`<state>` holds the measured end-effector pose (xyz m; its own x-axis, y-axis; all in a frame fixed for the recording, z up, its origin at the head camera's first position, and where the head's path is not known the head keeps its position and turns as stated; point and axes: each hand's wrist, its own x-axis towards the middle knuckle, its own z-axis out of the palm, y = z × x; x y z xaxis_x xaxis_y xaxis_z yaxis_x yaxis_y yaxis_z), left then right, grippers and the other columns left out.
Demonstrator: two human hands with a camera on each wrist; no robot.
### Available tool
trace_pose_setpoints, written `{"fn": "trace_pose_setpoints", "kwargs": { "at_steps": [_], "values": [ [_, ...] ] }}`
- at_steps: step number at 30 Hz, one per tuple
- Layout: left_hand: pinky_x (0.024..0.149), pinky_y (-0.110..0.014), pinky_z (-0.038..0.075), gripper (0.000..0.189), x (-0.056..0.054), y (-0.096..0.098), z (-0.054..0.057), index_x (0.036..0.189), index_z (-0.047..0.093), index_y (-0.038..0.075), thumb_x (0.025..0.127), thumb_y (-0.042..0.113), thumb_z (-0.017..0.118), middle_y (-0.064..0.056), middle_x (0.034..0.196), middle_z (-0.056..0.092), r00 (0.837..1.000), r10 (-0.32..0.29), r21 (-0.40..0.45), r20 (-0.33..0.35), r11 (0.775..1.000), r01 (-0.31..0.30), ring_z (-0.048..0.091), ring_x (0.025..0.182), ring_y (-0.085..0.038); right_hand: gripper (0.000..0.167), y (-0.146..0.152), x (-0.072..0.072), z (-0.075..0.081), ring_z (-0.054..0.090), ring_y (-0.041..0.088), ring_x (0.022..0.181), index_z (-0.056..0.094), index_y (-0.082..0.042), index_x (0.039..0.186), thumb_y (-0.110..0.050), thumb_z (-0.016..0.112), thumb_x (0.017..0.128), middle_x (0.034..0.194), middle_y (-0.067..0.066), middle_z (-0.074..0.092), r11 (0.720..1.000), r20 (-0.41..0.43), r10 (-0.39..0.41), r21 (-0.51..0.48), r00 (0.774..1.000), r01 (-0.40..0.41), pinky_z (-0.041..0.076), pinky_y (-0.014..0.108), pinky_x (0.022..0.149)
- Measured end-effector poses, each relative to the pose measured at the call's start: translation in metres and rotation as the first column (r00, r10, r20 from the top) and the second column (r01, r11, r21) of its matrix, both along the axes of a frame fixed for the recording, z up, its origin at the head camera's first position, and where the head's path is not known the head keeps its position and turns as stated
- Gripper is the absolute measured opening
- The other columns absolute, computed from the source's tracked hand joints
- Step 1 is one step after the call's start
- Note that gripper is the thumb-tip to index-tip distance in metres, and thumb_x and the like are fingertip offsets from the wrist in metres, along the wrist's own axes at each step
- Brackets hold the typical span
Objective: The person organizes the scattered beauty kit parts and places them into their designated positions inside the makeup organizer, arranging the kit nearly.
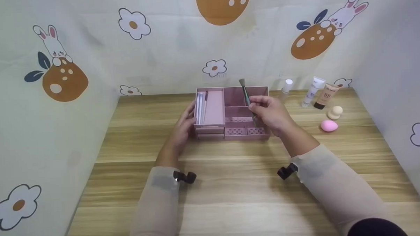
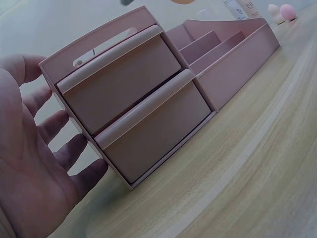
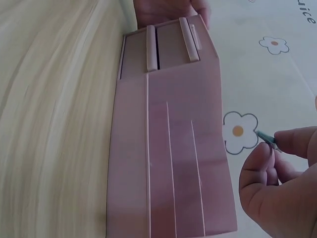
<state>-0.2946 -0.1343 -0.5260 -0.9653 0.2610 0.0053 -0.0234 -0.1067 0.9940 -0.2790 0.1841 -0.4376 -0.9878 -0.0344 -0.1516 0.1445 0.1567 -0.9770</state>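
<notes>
A pink desktop organizer (image 1: 216,109) stands on the table, with two drawers (image 2: 146,134) at its left front and divided compartments to the right. My left hand (image 1: 182,131) rests its spread, fairly straight fingers against the organizer's left side. Between thumb and fingers, my right hand (image 1: 272,115) pinches a green-handled makeup brush (image 1: 245,92) over the right compartments. The brush stands nearly upright, bristles up, its lower end overlapping the front compartments in the head view. Several slim brushes or sticks (image 1: 201,106) lie in the organizer's top left tray.
Right of the organizer stand a white-capped bottle (image 1: 287,86), a white tube (image 1: 313,91) and a beige BB tube (image 1: 326,96). A cream sponge (image 1: 335,112) and a pink sponge (image 1: 329,125) sit nearer. Patterned cloth walls (image 1: 172,46) border the wooden table (image 1: 230,187).
</notes>
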Motion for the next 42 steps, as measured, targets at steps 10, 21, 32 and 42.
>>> {"fn": "trace_pose_setpoints", "kwargs": {
  "at_steps": [10,21,32,42],
  "values": [
    [0.135,-0.052,0.022,0.061,0.001,0.001,0.002,0.164,0.04,0.041,0.107,0.026,0.053,-0.002,0.176,0.034,1.0,0.004,0.004,0.003,1.0,-0.004,0.031,0.163,-0.027,0.034,-0.031,-0.009,0.001,0.063,0.013,0.087,0.071,-0.006,0.135,-0.011,0.07,0.101,0.105,0.001,0.07,0.999,0.027,0.036,0.024,0.999,-0.037,0.058,0.026,0.076],
    [0.135,-0.05,0.023,0.061,-0.002,0.0,0.0,0.165,0.04,0.038,0.107,0.024,0.052,-0.005,0.175,0.035,1.0,0.008,-0.015,-0.005,1.0,-0.008,0.032,0.163,-0.027,0.033,-0.055,-0.02,0.0,0.064,0.013,0.081,0.073,-0.008,0.133,-0.012,0.07,0.101,0.106,0.002,0.073,0.998,0.024,0.052,0.035,0.998,-0.052,0.06,0.028,0.074],
    [0.135,-0.05,0.023,0.061,-0.001,0.002,0.002,0.165,0.041,0.035,0.107,0.024,0.052,-0.003,0.176,0.035,1.0,0.025,-0.012,-0.009,1.0,-0.025,0.03,0.164,-0.028,0.029,-0.08,-0.033,0.012,0.069,0.018,0.087,0.074,-0.01,0.131,-0.012,0.069,0.103,0.112,0.008,0.073,0.995,0.023,0.044,0.088,0.999,-0.045,0.064,0.032,0.076],
    [0.134,-0.052,0.025,0.061,-0.001,0.0,0.001,0.165,0.04,0.039,0.107,0.025,0.053,-0.004,0.176,0.035,1.0,0.016,-0.004,0.018,1.0,-0.016,0.032,0.163,-0.029,0.03,-0.095,-0.039,0.011,0.069,0.019,0.095,0.076,-0.009,0.128,-0.009,0.074,0.098,0.112,0.009,0.074,0.976,0.01,0.035,0.213,0.999,-0.036,0.063,0.035,0.084]
  ]
}}
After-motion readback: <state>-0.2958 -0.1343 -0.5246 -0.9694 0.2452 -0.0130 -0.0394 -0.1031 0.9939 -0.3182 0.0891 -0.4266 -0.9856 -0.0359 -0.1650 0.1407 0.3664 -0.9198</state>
